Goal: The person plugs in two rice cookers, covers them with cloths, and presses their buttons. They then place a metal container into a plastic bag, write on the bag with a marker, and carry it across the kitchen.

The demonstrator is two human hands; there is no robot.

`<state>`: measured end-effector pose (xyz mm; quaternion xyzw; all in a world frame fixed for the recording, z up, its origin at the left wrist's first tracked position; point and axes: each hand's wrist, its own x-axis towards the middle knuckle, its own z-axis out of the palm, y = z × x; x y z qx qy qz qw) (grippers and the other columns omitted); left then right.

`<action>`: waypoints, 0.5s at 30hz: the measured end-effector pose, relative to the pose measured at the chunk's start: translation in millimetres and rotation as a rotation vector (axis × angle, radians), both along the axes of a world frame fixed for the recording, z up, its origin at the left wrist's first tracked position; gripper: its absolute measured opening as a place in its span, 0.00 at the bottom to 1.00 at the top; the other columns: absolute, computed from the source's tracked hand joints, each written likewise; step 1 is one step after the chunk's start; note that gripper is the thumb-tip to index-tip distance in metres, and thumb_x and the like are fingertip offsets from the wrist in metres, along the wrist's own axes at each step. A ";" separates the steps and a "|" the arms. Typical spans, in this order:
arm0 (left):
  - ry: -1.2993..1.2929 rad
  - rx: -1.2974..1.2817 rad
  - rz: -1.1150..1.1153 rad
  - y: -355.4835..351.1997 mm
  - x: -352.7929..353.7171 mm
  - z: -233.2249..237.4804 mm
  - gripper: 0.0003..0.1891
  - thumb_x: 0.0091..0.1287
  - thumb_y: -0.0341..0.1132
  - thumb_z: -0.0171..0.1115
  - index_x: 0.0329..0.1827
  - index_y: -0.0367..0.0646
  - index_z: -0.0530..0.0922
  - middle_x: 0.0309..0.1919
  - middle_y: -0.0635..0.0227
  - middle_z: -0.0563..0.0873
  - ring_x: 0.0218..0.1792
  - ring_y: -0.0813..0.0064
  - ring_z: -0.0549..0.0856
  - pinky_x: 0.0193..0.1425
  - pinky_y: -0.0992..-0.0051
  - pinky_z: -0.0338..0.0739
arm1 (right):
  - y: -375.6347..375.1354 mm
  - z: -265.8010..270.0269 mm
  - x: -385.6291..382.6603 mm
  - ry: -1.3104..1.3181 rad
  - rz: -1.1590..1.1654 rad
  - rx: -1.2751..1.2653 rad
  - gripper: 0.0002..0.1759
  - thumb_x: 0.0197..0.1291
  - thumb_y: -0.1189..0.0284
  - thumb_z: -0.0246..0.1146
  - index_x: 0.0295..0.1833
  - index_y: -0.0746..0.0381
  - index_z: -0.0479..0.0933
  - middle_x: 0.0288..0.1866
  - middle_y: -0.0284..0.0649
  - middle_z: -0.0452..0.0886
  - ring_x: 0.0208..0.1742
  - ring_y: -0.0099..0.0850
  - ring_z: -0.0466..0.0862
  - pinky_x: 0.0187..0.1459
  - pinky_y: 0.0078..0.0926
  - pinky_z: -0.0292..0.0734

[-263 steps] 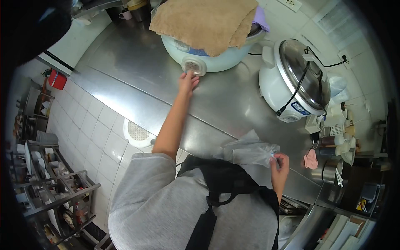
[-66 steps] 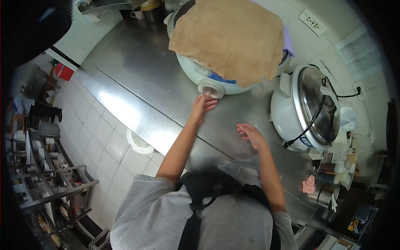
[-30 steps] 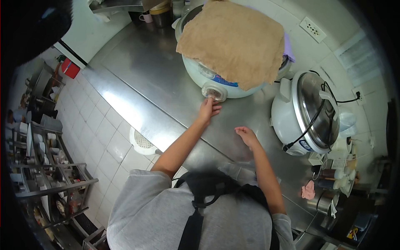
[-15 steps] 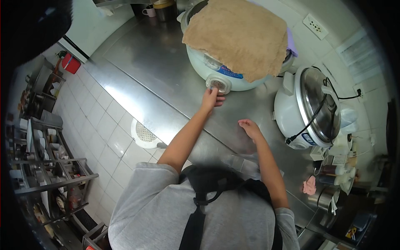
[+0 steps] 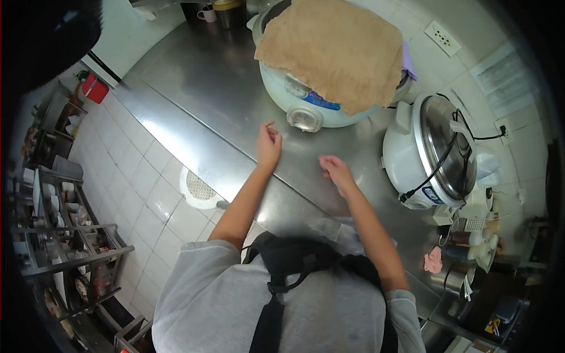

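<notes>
A large pale rice cooker (image 5: 273,97) stands on the steel counter, its top covered by a brown cloth (image 5: 332,50). On its front is a round control housing (image 5: 304,118), apart from both my hands. My left hand (image 5: 269,148) hovers left of that housing, over the counter, holding nothing visible; one finger sticks out and the others curl loosely. Over the counter to the right is my right hand (image 5: 337,173), loosely bent with thumb and fingers a little apart and nothing seen in it. A second rice cooker (image 5: 406,150) with a metal lid sits further right.
A black power cord (image 5: 432,175) lies across the second cooker's lid. Clear plastic (image 5: 335,229) rests at the counter's near side. A pink cloth (image 5: 433,259) and pots are at right. A white stool (image 5: 200,189) stands on the tiled floor, with shelving (image 5: 88,232) at left.
My left hand has let go of the cooker's control housing and drawn back to the left. My right hand has shifted left and slightly up. The view has moved slightly.
</notes>
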<state>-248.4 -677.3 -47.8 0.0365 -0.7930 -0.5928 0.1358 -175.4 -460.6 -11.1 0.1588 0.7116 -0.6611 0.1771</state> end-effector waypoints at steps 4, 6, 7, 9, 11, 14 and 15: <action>-0.020 -0.280 -0.027 -0.5 -2.1 17.9 0.22 0.58 0.30 0.59 0.57 0.46 0.70 0.33 0.67 0.81 0.28 0.70 0.81 0.36 0.72 0.76 | -59.8 14.7 -38.5 0.000 -0.176 -0.350 0.18 0.64 0.66 0.57 0.57 0.61 0.73 0.51 0.34 0.78 0.49 0.24 0.75 0.53 0.25 0.70; -0.003 -0.362 -0.032 2.7 -2.1 20.2 0.21 0.58 0.34 0.62 0.55 0.50 0.71 0.33 0.70 0.81 0.27 0.71 0.81 0.34 0.71 0.76 | -68.3 0.1 -55.0 0.003 -0.225 -0.486 0.17 0.65 0.66 0.57 0.57 0.61 0.72 0.53 0.34 0.78 0.51 0.24 0.74 0.55 0.27 0.69; -0.013 -0.292 -0.055 2.3 -2.7 21.7 0.21 0.58 0.35 0.62 0.55 0.50 0.71 0.33 0.70 0.81 0.26 0.71 0.81 0.33 0.71 0.76 | -74.5 -1.8 -61.5 0.004 -0.244 -0.553 0.17 0.65 0.67 0.57 0.57 0.60 0.72 0.54 0.35 0.77 0.52 0.24 0.74 0.56 0.27 0.69; -0.035 -0.156 -0.090 -0.8 -2.4 23.8 0.21 0.58 0.37 0.63 0.54 0.50 0.71 0.33 0.70 0.81 0.26 0.72 0.81 0.31 0.71 0.76 | -77.2 -3.7 -67.5 -0.042 -0.291 -0.627 0.16 0.65 0.67 0.58 0.56 0.59 0.72 0.54 0.34 0.77 0.52 0.24 0.75 0.57 0.27 0.69; -0.062 -0.169 -0.098 -2.9 -3.6 28.1 0.20 0.58 0.38 0.63 0.53 0.51 0.71 0.34 0.70 0.81 0.26 0.70 0.82 0.32 0.69 0.76 | -81.2 -10.4 -73.6 -0.048 -0.309 -0.715 0.14 0.65 0.67 0.58 0.55 0.58 0.73 0.53 0.33 0.78 0.52 0.24 0.75 0.58 0.27 0.68; -0.070 -0.175 -0.113 3.9 -6.6 22.4 0.20 0.59 0.40 0.63 0.53 0.50 0.70 0.34 0.70 0.81 0.25 0.72 0.81 0.31 0.70 0.75 | -77.3 -11.9 -71.5 -0.019 -0.322 -0.776 0.12 0.64 0.68 0.59 0.52 0.57 0.73 0.52 0.32 0.78 0.52 0.24 0.76 0.59 0.27 0.68; -0.068 -0.181 -0.103 2.8 -8.9 19.9 0.20 0.60 0.40 0.63 0.53 0.49 0.70 0.33 0.70 0.81 0.24 0.73 0.81 0.30 0.71 0.75 | -79.1 -10.4 -70.8 -0.018 -0.337 -0.767 0.11 0.64 0.68 0.60 0.51 0.57 0.73 0.51 0.32 0.78 0.52 0.23 0.76 0.58 0.27 0.69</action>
